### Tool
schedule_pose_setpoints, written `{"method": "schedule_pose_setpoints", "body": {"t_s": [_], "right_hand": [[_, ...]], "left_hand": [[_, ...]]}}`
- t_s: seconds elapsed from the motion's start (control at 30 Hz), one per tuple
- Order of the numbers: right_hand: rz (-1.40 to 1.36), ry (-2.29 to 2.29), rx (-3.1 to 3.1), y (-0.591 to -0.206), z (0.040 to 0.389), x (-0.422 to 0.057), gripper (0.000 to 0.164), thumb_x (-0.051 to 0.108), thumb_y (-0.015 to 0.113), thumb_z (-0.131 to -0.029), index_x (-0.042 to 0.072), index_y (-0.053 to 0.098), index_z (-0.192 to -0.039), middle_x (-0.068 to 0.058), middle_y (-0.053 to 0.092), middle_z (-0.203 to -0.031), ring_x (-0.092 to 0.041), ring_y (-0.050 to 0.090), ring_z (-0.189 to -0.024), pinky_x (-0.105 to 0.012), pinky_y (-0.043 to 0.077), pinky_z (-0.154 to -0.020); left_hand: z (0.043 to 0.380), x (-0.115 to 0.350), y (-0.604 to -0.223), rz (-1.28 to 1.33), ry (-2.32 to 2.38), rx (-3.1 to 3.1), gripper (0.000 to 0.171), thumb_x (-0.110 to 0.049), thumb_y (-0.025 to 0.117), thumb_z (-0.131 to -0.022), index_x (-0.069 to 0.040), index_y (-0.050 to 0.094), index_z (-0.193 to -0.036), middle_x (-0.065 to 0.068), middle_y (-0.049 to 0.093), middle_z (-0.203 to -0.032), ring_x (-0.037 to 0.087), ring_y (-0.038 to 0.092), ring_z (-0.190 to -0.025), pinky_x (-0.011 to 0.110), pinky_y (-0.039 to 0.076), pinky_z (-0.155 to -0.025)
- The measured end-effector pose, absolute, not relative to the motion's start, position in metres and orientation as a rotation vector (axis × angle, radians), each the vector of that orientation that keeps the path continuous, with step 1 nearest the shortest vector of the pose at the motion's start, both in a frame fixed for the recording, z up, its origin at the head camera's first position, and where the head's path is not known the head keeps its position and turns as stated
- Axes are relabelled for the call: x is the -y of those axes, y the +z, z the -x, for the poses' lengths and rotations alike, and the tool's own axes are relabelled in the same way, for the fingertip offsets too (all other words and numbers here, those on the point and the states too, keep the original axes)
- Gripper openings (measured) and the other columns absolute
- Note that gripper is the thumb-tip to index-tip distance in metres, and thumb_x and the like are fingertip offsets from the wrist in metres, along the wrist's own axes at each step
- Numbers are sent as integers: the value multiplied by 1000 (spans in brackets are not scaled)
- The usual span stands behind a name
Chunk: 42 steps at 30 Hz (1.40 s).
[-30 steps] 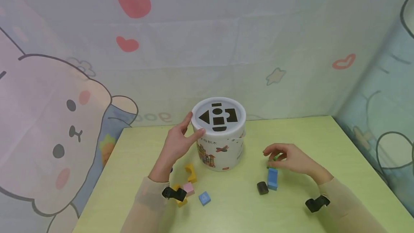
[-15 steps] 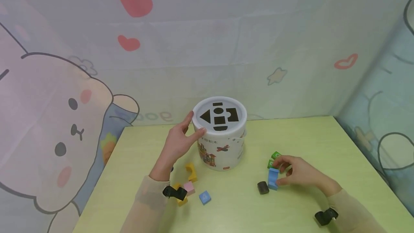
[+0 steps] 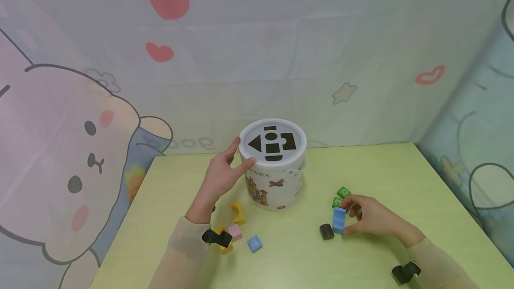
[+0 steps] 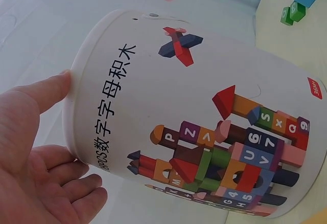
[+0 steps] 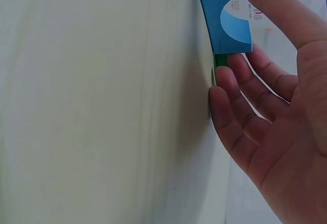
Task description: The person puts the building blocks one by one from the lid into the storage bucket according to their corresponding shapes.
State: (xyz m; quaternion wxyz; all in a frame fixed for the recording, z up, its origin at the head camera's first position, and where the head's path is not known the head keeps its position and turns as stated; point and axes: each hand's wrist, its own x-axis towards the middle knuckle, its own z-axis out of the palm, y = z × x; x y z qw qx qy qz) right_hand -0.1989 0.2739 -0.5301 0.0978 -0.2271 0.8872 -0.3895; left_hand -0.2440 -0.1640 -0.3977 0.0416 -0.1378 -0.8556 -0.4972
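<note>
My left hand [image 3: 221, 175] touches the lid rim of a white bucket [image 3: 277, 191], thumb and index finger spread along it. In the left wrist view the other fingers [image 4: 84, 193] are loosely bent beside the bucket. Shaped holes pierce the lid [image 3: 285, 155]. At the right, my right hand [image 3: 373, 215] holds a blue arch block [image 3: 339, 220] by its ends, thumb at the near end and fingers at the far end. The right wrist view shows the block's [image 5: 217, 14] rounded cutout. Two green blocks [image 3: 343, 191] lie just beyond it.
A dark brown half-round-looking block [image 3: 326, 231] lies left of the blue arch. By my left forearm are a yellow arch block [image 3: 238, 213], a pink block [image 3: 234, 232], another yellow piece [image 3: 226, 249] and a blue cube [image 3: 254, 244]. A printed cloth [image 3: 257, 57] hangs behind the table [image 3: 305, 262].
My right hand has left the green blocks and come nearer the front, onto the blue arch block. The green blocks now show. My left hand stays at the bucket's rim.
</note>
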Motion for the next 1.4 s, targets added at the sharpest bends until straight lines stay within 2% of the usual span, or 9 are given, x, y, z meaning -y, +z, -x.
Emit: {"method": "schedule_pose_setpoints", "body": {"t_s": [0.3, 0.7, 0.9, 1.17, 1.3, 1.4], "right_hand": [[667, -1112, -2644, -532, 198, -271, 69, 40, 100, -75, 7, 64, -123, 0, 64, -105, -15, 60, -93, -28, 56, -74], [686, -1093, -2643, -526, 196, -271, 65, 39, 97, -79, 7, 64, -125, 0, 65, -106, -16, 61, -95, -27, 55, -73], [709, -1134, -2655, -525, 196, -278, 60, 32, 95, -83, 7, 64, -128, 0, 65, -108, -16, 62, -99, -28, 58, -76], [665, -1295, -2620, -520, 194, -282, 66, 23, 92, -86, 2, 58, -139, -10, 63, -130, -23, 64, -113, -33, 62, -87], [613, -1348, -2595, -517, 194, -282, 67, 18, 92, -85, 2, 57, -139, -13, 61, -133, -24, 66, -115, -33, 62, -88], [582, -1375, -2575, -514, 195, -282, 66, 15, 91, -85, 2, 57, -140, -15, 63, -129, -22, 68, -110, -32, 63, -85]], "left_hand": [[243, 165, -399, 421, -1528, 2614, 88, -42, 78, -100, -14, 32, -169, 2, 30, -173, 26, 31, -158, 46, 34, -126], [243, 166, -399, 407, -1518, 2630, 87, -43, 77, -100, -14, 32, -169, 1, 30, -173, 27, 32, -158, 46, 34, -126], [246, 163, -397, 425, -1493, 2626, 86, -44, 77, -100, -15, 33, -169, 2, 32, -172, 26, 34, -157, 44, 35, -126], [246, 162, -396, 436, -1513, 2615, 86, -43, 77, -101, -14, 33, -169, 0, 31, -173, 24, 32, -158, 44, 34, -126], [245, 163, -396, 419, -1513, 2619, 86, -42, 77, -101, -14, 33, -169, 1, 31, -173, 25, 32, -158, 44, 34, -126], [244, 163, -398, 406, -1504, 2627, 86, -43, 77, -100, -15, 33, -169, 2, 32, -172, 27, 34, -157, 44, 34, -126]]}}
